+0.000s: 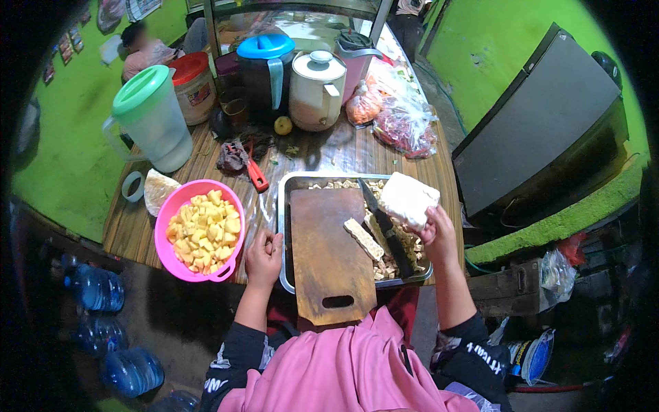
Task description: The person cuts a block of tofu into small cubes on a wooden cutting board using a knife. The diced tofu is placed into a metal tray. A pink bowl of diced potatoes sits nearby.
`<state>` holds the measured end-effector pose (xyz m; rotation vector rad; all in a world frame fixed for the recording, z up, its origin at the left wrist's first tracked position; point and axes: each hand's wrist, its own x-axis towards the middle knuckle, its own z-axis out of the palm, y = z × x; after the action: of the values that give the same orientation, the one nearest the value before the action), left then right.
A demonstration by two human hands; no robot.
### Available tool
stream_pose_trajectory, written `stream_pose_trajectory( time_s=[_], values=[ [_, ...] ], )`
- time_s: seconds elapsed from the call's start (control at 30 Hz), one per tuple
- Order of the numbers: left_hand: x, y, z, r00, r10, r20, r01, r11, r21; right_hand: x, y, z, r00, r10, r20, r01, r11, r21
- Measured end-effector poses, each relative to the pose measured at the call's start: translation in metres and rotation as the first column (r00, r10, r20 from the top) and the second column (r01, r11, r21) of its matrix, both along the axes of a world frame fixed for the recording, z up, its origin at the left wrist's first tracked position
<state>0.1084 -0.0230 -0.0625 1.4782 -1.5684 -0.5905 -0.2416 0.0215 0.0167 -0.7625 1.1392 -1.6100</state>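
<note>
A white block of tempeh [409, 200] is gripped by my right hand [437, 226] over the right side of a metal tray [283, 226]. Under it lies a knife [388, 232] with a dark handle, its blade pointing away from me. Small tempeh cubes [383, 270] fill the visible parts of the tray. A wooden cutting board [329, 247] rests across the tray, its handle hole towards me, and a cut tempeh strip [364, 239] lies at its right edge. My left hand [264, 255], loosely curled and with no object visible in it, is beside the tray's left rim.
Left of the tray stands a pink colander [163, 247] of cubed potatoes [206, 232]. Behind are a red-handled peeler [256, 175], a green-lidded pitcher [154, 123], more jugs and bagged vegetables [404, 129]. Large water bottles [134, 371] are on the floor at left; a person [149, 54] is beyond the table.
</note>
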Motion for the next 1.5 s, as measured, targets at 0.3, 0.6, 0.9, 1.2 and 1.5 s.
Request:
stream_pose_trajectory(
  time_s=[0.3, 0.6, 0.9, 1.2, 1.5],
  values=[
    [0.000, 0.000, 0.007, 0.999, -0.040, 0.008, 0.040, 0.999, -0.035, -0.080, -0.145, -0.017, 0.974, -0.146, -0.171, 0.178, 0.966, 0.189],
    [-0.002, 0.001, 0.013, 0.999, -0.027, 0.025, 0.028, 0.999, -0.019, -0.077, -0.258, 0.010, 0.911, -0.372, -0.176, 0.369, 0.928, -0.051],
    [-0.002, 0.001, 0.014, 0.999, -0.030, 0.019, 0.029, 0.999, 0.029, -0.018, -0.305, 0.113, 0.967, -0.244, -0.078, 0.181, 0.866, -0.467],
    [-0.001, -0.001, 0.018, 0.999, -0.035, 0.011, 0.035, 0.999, -0.032, 0.021, -0.400, 0.173, 0.976, -0.090, -0.200, 0.039, 0.969, -0.243],
    [-0.001, -0.003, 0.018, 0.999, -0.043, 0.000, 0.043, 0.997, -0.060, 0.019, -0.420, 0.168, 0.880, -0.067, -0.471, 0.061, 0.998, -0.029]
  ],
)
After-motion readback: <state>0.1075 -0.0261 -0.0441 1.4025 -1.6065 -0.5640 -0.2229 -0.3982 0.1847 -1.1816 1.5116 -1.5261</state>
